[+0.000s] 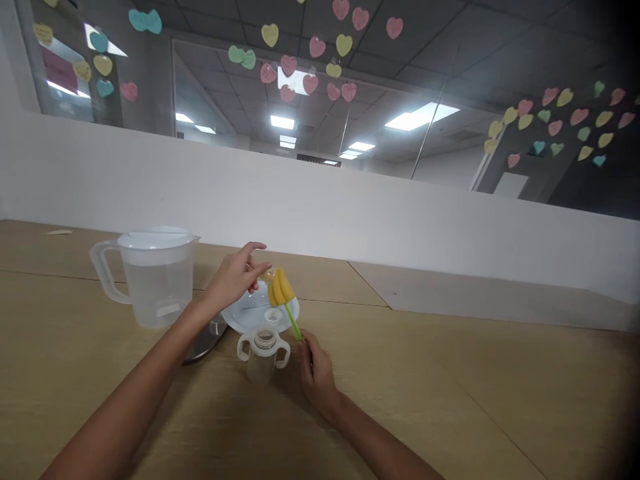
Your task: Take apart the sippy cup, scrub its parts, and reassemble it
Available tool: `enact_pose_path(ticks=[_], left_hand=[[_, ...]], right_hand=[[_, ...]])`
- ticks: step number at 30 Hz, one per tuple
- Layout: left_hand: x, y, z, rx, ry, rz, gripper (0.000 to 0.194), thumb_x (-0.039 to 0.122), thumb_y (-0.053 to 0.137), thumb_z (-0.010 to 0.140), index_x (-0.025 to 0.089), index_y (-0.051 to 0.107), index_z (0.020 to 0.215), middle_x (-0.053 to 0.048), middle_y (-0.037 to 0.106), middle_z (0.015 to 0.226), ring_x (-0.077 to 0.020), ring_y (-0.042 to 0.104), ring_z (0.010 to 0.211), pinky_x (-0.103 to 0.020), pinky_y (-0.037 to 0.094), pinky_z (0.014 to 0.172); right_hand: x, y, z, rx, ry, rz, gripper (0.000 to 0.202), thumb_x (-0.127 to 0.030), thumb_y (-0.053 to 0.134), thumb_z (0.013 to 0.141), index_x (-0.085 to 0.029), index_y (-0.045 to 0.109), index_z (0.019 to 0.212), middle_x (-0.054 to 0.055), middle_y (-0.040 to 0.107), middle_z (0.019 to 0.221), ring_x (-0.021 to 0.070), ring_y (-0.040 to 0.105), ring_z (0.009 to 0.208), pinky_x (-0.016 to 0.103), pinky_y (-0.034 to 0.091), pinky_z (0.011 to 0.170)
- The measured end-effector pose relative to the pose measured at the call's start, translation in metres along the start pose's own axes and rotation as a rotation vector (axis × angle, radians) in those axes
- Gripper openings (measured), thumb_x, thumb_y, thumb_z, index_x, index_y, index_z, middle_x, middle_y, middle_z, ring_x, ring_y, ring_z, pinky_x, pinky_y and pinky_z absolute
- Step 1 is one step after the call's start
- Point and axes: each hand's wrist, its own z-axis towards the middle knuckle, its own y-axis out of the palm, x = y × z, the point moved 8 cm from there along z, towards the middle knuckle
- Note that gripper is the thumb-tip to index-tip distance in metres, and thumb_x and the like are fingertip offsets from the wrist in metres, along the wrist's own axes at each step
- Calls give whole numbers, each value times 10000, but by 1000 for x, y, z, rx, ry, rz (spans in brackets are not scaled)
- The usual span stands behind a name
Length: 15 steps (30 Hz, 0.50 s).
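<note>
My right hand (319, 373) is closed round the green handle of a bottle brush (281, 288) with a yellow sponge head, tilted up to the left. My left hand (237, 272) pinches a small clear, yellowish piece (269, 275) that looks like a bottle nipple; it is close beside the sponge, and whether they touch I cannot tell. Below the sponge, a baby bottle (262, 363) with two white side handles stands upright, its mouth uncovered. Behind it a white ring (273, 316) rests in a pale shallow bowl (237, 319).
A lidded clear pitcher (159, 283) with liquid stands at the left. Partly behind my left forearm lies a dark, shiny round tray or lid (206, 341). The wooden table (450, 387) meets a white wall (300, 207), with heart-shaped notes on the glass above.
</note>
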Motion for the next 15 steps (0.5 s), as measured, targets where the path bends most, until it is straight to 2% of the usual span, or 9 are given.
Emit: enact_pose_path(ticks=[3, 5, 10, 15], left_hand=[[9, -1, -3, 16, 36, 210, 308, 406, 471, 852, 215, 510, 1091, 72, 492, 538, -91, 494, 386, -188, 377, 428], [12, 1, -4, 3, 46, 268, 285, 389, 429, 874, 217, 509, 1086, 77, 499, 511, -87, 464, 363, -183, 348, 422], [12, 7, -5, -51, 29, 282, 322, 392, 359, 900, 210, 534, 1100, 84, 452, 438, -93, 420, 312, -183, 318, 389], [2, 7, -4, -55, -28, 183, 427, 417, 299, 914, 179, 558, 1156, 83, 400, 379, -98, 414, 287, -189, 330, 379]], right_hand=[[-1, 1, -1, -6, -20, -14, 282, -266, 332, 947, -137, 551, 1069, 24, 606, 708, 128, 538, 572, 213, 399, 545], [-2, 0, -2, 1, -31, -22, 284, -268, 333, 947, -137, 557, 1062, 17, 597, 683, 124, 519, 547, 212, 394, 535], [-4, -3, -1, 8, -25, -21, 296, -278, 330, 947, -137, 563, 1064, 20, 601, 689, 125, 515, 542, 215, 396, 535], [-4, -2, -1, -13, -5, 12, 279, -275, 347, 942, -153, 564, 1068, 30, 619, 721, 137, 532, 564, 229, 400, 553]])
